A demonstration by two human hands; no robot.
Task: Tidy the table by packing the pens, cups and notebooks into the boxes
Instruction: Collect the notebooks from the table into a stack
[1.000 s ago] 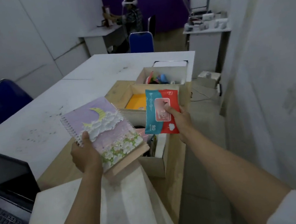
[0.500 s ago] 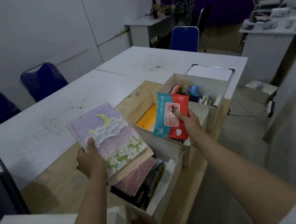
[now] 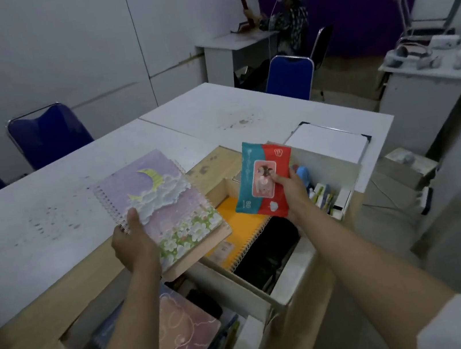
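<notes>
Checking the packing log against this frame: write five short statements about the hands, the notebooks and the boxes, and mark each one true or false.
1. The left hand holds a spiral notebook with a moon cover. True.
2. The right hand is empty. False: it grips a red and teal wipes pack.
3. An orange notebook lies in the middle box. True.
4. The moon notebook lies flat on the table. False: it is held up in the air.
5. The far box holds only cups. False: pens show in it.
</notes>
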